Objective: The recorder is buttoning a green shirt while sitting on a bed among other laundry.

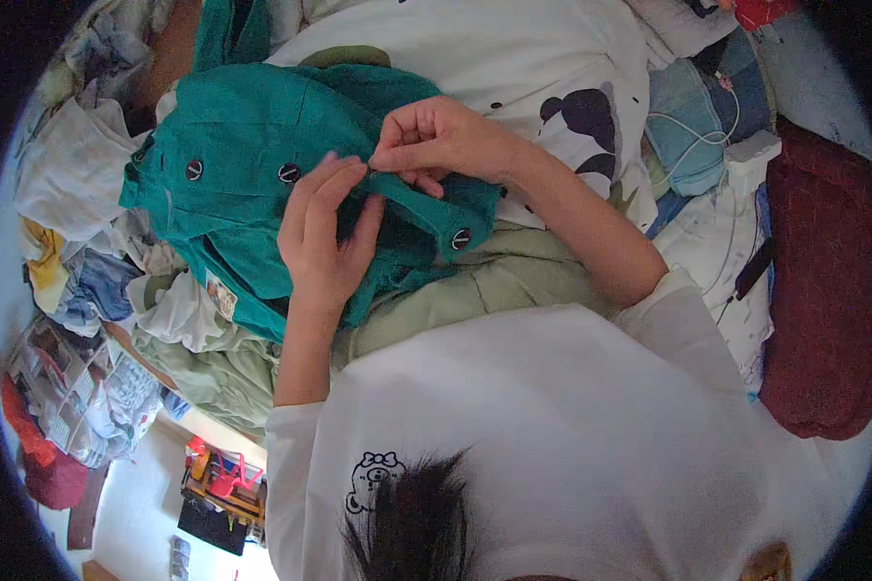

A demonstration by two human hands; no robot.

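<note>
A green cloth garment (247, 131) with dark round buttons is spread before me. My left hand (327, 218) is on its middle, fingertips pinching the fabric beside a button (288, 173). My right hand (439, 141) meets it just to the right, thumb and index finger closed together at the near end of a green strap-like part (414, 207). Something tiny may be between the fingertips, but it is too small to tell. Another button (461, 239) sits at the strap's lower right end, and one more (194, 170) lies to the left. A printed tag (221, 294) hangs at the garment's lower edge.
A white patterned cloth (523, 65) lies behind the garment, and a pale green quilt (479, 283) under it. Piled clothes (80, 167) fill the left. At right are blue denim (687, 123), a white cable (690, 127), a black object (754, 269) and a dark red cushion-like item (825, 290).
</note>
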